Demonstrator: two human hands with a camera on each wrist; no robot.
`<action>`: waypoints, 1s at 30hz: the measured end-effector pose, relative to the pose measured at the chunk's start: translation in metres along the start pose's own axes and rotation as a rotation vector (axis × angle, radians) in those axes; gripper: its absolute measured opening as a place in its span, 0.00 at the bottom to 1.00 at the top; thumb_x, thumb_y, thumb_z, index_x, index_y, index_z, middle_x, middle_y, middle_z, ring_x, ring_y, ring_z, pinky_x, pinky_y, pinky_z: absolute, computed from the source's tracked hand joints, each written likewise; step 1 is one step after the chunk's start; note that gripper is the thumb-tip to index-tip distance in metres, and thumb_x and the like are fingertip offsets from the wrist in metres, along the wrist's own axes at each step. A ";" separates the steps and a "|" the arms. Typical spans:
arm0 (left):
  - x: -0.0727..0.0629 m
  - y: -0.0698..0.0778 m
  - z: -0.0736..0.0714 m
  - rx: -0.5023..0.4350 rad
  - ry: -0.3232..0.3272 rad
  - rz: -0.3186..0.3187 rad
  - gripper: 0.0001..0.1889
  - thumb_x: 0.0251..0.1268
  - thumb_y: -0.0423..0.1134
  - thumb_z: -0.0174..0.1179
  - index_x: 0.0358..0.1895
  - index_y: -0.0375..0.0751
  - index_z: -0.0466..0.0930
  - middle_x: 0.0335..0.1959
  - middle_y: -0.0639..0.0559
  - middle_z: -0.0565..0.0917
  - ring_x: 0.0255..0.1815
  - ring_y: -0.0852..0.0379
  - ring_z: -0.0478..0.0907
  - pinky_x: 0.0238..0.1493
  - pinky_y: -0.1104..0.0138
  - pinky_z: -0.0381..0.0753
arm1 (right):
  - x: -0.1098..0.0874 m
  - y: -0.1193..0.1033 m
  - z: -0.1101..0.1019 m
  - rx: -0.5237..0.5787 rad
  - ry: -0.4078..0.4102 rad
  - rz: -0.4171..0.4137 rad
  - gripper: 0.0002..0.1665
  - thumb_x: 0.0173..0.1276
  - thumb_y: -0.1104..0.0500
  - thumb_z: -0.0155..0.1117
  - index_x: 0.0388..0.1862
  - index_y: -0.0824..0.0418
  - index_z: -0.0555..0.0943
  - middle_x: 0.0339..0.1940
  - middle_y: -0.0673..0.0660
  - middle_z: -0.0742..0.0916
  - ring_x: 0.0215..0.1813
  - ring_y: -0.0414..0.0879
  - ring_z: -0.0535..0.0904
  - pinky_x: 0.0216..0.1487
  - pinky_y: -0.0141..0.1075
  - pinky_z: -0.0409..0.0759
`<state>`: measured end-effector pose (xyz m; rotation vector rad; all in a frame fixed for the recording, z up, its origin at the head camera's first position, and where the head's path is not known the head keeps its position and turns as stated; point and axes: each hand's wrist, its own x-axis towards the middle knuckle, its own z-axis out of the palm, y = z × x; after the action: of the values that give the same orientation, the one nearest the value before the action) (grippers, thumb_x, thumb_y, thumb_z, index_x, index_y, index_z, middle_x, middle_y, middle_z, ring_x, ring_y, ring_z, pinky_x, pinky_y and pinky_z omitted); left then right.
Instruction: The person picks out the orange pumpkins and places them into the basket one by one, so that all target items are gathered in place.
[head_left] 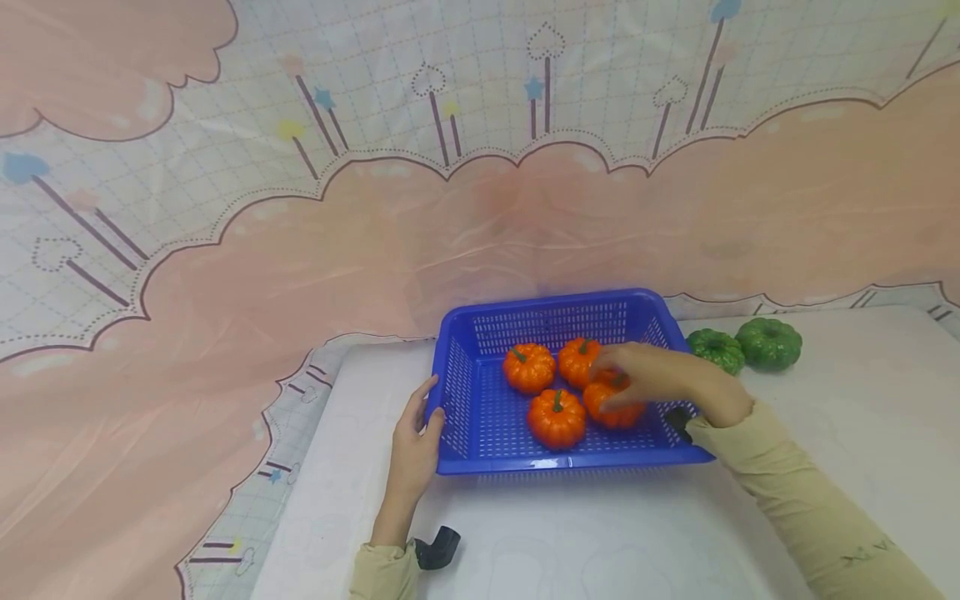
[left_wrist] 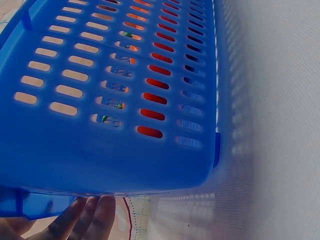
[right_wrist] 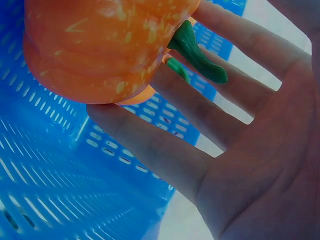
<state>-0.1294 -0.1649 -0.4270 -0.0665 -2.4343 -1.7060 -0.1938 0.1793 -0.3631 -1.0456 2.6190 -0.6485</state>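
A blue plastic basket (head_left: pixel 480 417) stands on the table with several orange toy pumpkins inside, each with a green stem. At its left rim, my left hand (head_left: pixel 414 446) holds the basket's edge; the left wrist view shows fingers (left_wrist: pixel 92 220) at the rim, beside the slotted wall. Over the right side of the basket reaches my right hand (head_left: pixel 645 372), at the nearest right pumpkin (head_left: pixel 611 406). Seen from the right wrist, its fingers are spread and fairly straight around that pumpkin (right_wrist: pixel 100 50), one fingertip touching its side. The thumb's contact is unclear.
Two green toy pumpkins, one nearer the basket (head_left: pixel 716 350) and one farther right (head_left: pixel 769 343), sit on the white table (head_left: pixel 847 400) beyond the basket's right side. A patterned pink and white cloth (head_left: pixel 487 233) hangs behind. Dark wrist devices show at both sleeves.
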 end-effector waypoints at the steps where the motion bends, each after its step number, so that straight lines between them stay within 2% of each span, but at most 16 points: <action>1: 0.000 0.000 0.000 0.000 0.000 0.000 0.25 0.75 0.30 0.47 0.73 0.44 0.65 0.69 0.32 0.71 0.71 0.35 0.68 0.70 0.39 0.64 | 0.001 0.000 0.001 -0.003 0.000 -0.007 0.23 0.61 0.52 0.74 0.50 0.63 0.84 0.49 0.55 0.87 0.53 0.54 0.82 0.57 0.52 0.80; 10: 0.000 0.000 0.001 0.010 0.007 0.003 0.25 0.75 0.30 0.47 0.73 0.43 0.65 0.71 0.32 0.69 0.71 0.34 0.67 0.69 0.38 0.64 | 0.004 0.002 0.007 -0.001 -0.028 0.015 0.24 0.61 0.52 0.74 0.51 0.64 0.83 0.50 0.57 0.87 0.55 0.56 0.81 0.61 0.53 0.78; 19: 0.000 0.000 0.000 0.008 0.003 -0.001 0.25 0.75 0.31 0.47 0.73 0.45 0.66 0.72 0.34 0.67 0.73 0.34 0.65 0.71 0.39 0.62 | 0.004 0.001 0.010 -0.026 -0.042 0.005 0.24 0.60 0.52 0.75 0.51 0.64 0.83 0.49 0.56 0.86 0.52 0.54 0.80 0.60 0.52 0.78; 30: 0.000 -0.001 0.000 0.012 -0.002 0.002 0.25 0.76 0.31 0.47 0.73 0.45 0.65 0.70 0.32 0.70 0.70 0.34 0.68 0.69 0.38 0.65 | 0.004 0.003 0.009 -0.040 -0.051 -0.013 0.21 0.61 0.52 0.74 0.49 0.62 0.84 0.48 0.53 0.86 0.52 0.52 0.80 0.60 0.52 0.78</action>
<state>-0.1296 -0.1658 -0.4280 -0.0692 -2.4450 -1.6916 -0.1945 0.1755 -0.3725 -1.0773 2.5931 -0.5668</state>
